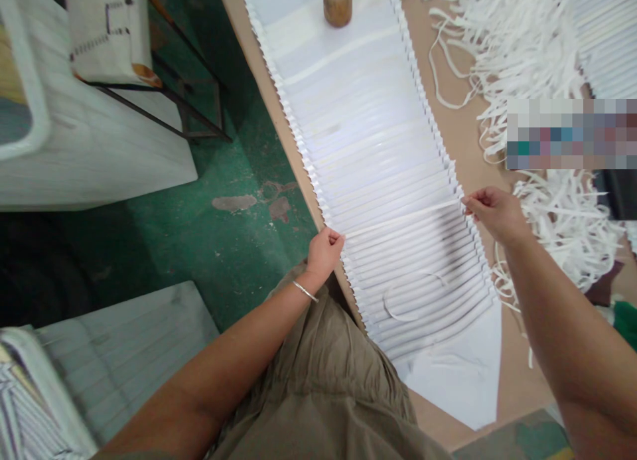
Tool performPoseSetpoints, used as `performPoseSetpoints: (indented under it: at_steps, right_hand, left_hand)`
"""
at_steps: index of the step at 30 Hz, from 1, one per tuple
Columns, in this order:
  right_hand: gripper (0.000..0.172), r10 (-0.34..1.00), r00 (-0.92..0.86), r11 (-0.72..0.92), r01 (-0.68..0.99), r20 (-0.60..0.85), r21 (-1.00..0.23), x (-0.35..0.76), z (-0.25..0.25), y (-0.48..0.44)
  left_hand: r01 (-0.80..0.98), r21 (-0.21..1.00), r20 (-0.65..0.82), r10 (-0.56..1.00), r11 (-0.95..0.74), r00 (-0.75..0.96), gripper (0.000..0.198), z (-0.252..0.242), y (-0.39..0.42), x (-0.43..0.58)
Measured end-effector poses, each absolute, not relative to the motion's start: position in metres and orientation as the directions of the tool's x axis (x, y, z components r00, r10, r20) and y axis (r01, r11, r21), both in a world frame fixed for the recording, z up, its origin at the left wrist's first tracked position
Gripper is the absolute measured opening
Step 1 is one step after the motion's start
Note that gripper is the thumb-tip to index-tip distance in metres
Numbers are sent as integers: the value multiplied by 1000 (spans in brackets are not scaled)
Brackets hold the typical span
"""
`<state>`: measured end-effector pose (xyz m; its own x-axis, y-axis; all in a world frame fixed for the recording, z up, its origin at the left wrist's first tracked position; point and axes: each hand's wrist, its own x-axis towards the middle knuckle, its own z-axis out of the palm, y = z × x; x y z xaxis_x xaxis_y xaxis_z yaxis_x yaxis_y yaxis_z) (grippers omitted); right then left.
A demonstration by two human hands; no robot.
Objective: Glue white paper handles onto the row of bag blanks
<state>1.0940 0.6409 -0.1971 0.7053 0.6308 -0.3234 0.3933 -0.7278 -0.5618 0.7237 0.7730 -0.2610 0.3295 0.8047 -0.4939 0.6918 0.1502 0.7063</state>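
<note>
A long white pleated sheet (368, 108) with jagged edges runs up the table in front of me. Across it stretches a narrow white strip (403, 220), held taut between both hands. My left hand (326, 253), with a bangle at its wrist, pinches the strip's near end at the sheet's left edge. At the right edge my right hand (495, 211) pinches the other end between thumb and fingers. Below the strip, the folds stand out as close ridges, and a loose curled strip (391, 307) lies on them.
A jar of brown contents (338, 5) stands on the sheet's far part. Tangled white strips (527, 55) heap on the brown table (460, 131) to the right. At left are a stool (112, 35), pale bins (119, 135) and the green floor (239, 161).
</note>
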Motion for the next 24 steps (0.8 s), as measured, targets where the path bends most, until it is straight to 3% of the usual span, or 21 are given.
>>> performPoseSetpoints:
  at_steps: [16,24]
  right_hand:
    - [17,675,710,-657,453,-202,-603,1107,-226,661]
    - [17,676,714,-677,505,-180,-536,1105,-236,664]
  left_hand:
    - [765,635,-508,806,112,303,11,-265,773,729]
    - [768,633,-493,815,96,304,12,-267,773,729]
